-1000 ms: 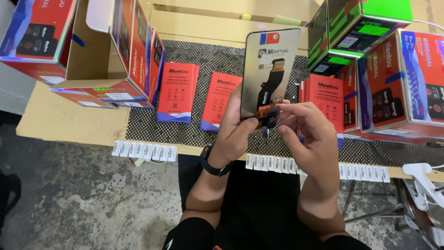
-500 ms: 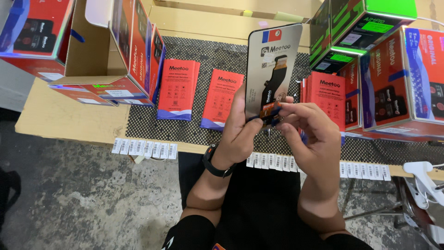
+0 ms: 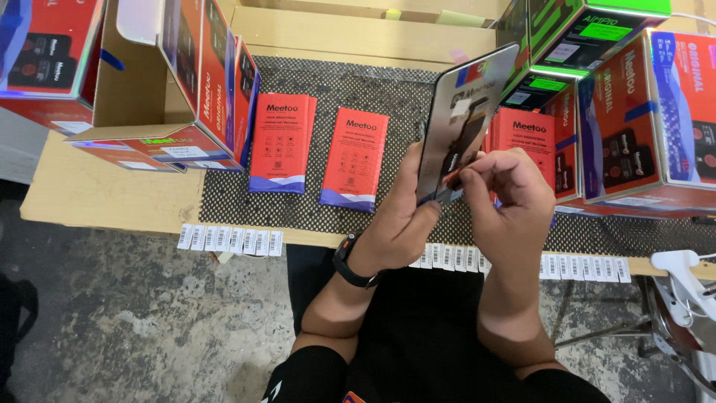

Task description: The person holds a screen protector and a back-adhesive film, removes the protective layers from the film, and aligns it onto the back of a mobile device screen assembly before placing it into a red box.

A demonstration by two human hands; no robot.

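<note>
My left hand grips the lower edge of a flat phone-screen panel, held upright and tilted above the table, its back side with a flex cable facing me. My right hand pinches the small orange-tipped cable end at the panel's bottom. A black watch sits on my left wrist. Two flat red boxes lie side by side on the black mesh mat, left of the panel. Another red box lies partly hidden behind my right hand.
Large red cartons stand open at the left. Red and green cartons are stacked at the right. Strips of barcode stickers line the table's front edge. A white tool sits at the lower right.
The panel has tilted further to the right, so its face turns away from me. Both hands stay at its lower end.
</note>
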